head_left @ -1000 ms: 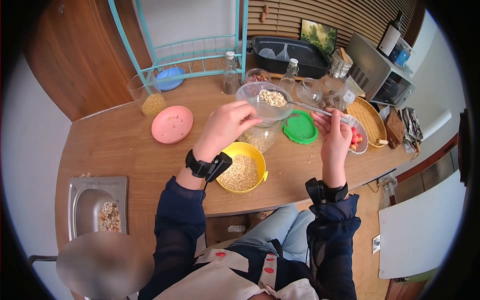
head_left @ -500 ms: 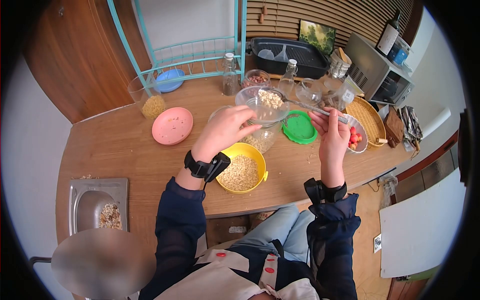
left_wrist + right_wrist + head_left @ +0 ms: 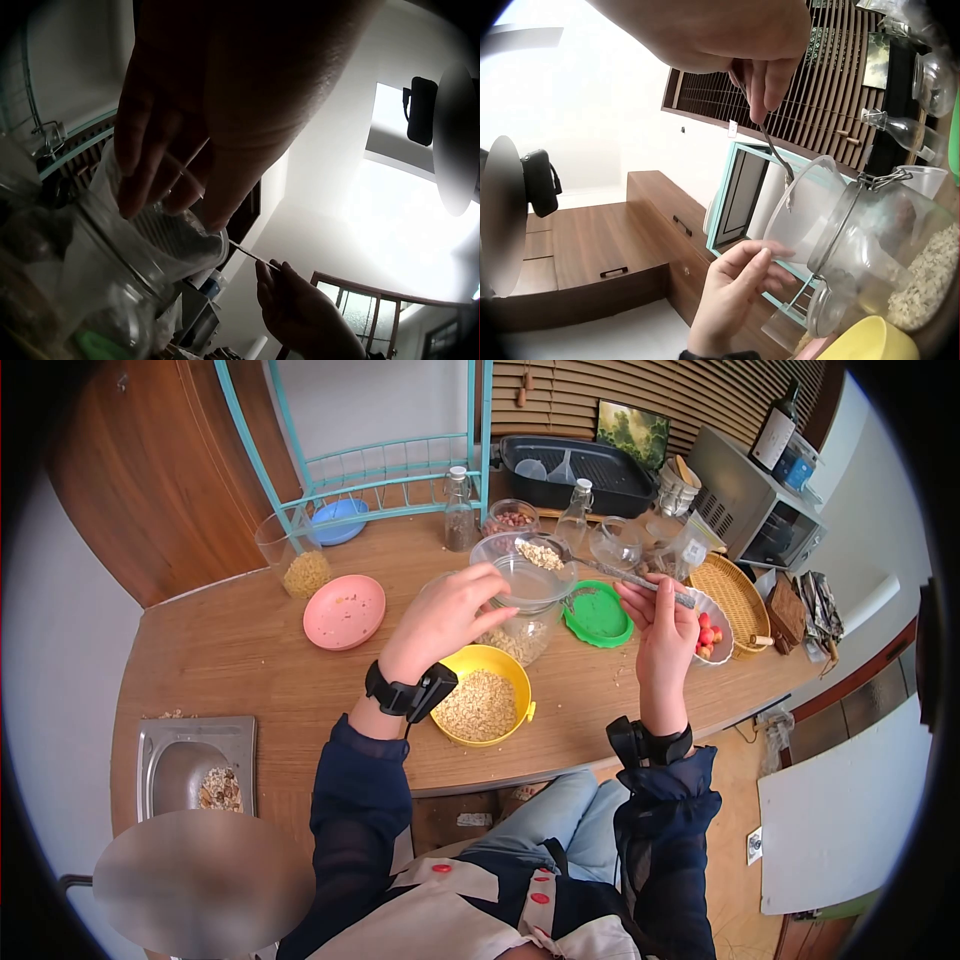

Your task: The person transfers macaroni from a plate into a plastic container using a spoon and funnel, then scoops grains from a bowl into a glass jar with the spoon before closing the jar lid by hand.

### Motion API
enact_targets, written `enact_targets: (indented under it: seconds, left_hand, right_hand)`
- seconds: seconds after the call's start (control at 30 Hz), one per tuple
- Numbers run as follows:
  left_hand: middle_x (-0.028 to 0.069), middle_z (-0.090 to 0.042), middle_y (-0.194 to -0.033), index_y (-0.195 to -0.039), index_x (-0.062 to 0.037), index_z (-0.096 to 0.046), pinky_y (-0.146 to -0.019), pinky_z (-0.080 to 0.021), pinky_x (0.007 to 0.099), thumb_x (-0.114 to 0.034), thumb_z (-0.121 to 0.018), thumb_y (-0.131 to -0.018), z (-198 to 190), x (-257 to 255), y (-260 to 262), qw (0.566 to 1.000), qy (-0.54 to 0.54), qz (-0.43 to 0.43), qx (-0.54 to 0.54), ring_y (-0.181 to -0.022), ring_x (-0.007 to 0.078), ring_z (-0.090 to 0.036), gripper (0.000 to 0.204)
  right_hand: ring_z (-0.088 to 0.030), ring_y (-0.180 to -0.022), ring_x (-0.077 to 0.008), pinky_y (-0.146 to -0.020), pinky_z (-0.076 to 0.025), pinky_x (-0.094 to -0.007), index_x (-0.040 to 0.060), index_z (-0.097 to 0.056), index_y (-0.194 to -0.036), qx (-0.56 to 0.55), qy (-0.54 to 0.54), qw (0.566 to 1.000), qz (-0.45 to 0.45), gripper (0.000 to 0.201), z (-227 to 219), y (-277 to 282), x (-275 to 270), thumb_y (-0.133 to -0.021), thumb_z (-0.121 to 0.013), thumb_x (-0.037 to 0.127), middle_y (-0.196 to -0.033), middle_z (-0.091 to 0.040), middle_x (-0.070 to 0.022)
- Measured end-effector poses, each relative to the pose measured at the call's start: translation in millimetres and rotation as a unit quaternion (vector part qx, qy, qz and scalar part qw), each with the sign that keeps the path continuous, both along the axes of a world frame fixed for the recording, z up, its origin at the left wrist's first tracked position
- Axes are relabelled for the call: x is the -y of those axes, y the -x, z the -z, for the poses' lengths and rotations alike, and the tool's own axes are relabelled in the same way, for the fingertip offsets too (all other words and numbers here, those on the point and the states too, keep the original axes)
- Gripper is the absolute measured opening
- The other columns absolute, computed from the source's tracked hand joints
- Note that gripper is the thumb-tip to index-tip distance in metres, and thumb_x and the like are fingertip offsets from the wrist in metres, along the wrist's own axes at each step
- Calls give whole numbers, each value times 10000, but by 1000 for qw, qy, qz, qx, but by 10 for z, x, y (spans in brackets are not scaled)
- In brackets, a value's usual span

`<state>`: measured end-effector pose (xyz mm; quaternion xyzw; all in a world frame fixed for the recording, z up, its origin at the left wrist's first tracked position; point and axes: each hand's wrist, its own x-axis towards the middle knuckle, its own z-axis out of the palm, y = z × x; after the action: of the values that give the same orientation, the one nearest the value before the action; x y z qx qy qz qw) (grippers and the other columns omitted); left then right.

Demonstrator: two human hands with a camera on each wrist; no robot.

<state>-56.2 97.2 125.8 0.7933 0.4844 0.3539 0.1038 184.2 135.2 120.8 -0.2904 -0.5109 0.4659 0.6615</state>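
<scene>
My left hand [image 3: 450, 610] holds the near-left rim of a translucent plastic funnel [image 3: 799, 225] between thumb and fingers. The funnel sits in the mouth of a clamp-lid glass jar [image 3: 877, 240], which has rolled oats at its bottom. With my right hand [image 3: 660, 625] I pinch the handle of a long metal spoon [image 3: 622, 573]. Its bowl, tilted and carrying oats [image 3: 541, 554], hangs over the funnel's opening. Closer to my body stands a yellow bowl [image 3: 510, 665] of rolled oats.
A green lid [image 3: 598, 615] and a white bowl of red fruit [image 3: 722, 610] lie to the right. Pink plate [image 3: 345, 610] and pasta container [image 3: 290, 550] stand left. Glass bottles [image 3: 575, 515] are behind the jar. A sink [image 3: 165, 760] is at the near left.
The spoon's bowl has tipped over the funnel and its heap of oats has become smaller. My left hand has shifted slightly, still at the funnel's rim.
</scene>
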Motion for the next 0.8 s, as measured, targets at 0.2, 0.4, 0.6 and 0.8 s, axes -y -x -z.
enact_targets:
  seconds: [0.2,0.4,0.6,0.8]
  left_hand:
    - [78,-547,-860,-876,-1,-568,-624,-465,297,-157,-613,-785,3,-2,3,1000,-11,1,-6,-706,186,-595,185]
    - [74,-538,-911,-932,-14,-562,-613,-465,292,-159,-620,-782,6,9,4,1000,-24,-17,-7,-698,174,-592,216]
    - [73,-524,-968,-961,-18,-554,-590,-462,276,-155,-642,-767,-133,199,46,991,-130,-39,-7,-635,157,-546,253]
    - [108,-585,-758,-831,0,-599,-554,-441,284,-248,-625,-779,-283,610,329,991,64,-105,-49,-594,217,-548,254]
  right_hand:
    - [-629,-870,-251,-762,-518,-286,-44,-486,-997,0,-17,1000,-5,277,-1,8,26,-943,-404,214,-926,-602,-191]
    - [-625,-881,-247,-780,-510,-293,-44,-494,-1013,8,-53,999,0,250,16,0,59,-944,-400,177,-947,-596,-167]
    - [-625,-874,-242,-782,-480,-299,-68,-563,-964,173,-219,956,86,169,-9,-36,350,-898,-453,41,-958,-622,-140]
    - [-630,-832,-289,-678,-496,-325,-12,-601,-888,371,-437,808,137,167,165,-265,850,-814,-554,130,-894,-647,-150]
